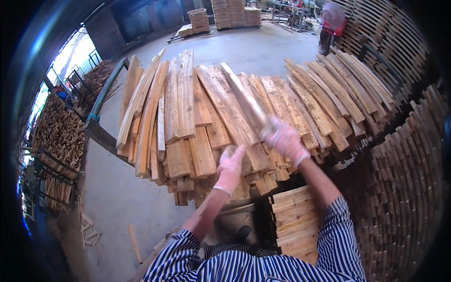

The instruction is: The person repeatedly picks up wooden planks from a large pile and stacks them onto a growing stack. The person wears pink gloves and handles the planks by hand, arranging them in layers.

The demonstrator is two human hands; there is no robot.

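Observation:
A narrow wooden board (245, 97) slants up and away from my gloved right hand (285, 139), whose fingers wrap round its near end. Both that hand and the board are slightly blurred. My left hand (230, 170), also in a pinkish-white glove, is at the near ends of the boards in the middle of the pile. Its fingers are curled together, and what they hold, if anything, cannot be made out. Beneath both hands lies a wide heap of rough boards (181, 101), fanned out with their near ends toward me.
A metal frame (104, 136) borders the heap on the left. Flat stacked boards (295, 221) stand below my right forearm. Tall wood stacks (404, 188) rise on the right. Another person (330, 29) stands at the far right. A loose strip (135, 243) lies on the concrete floor (110, 197).

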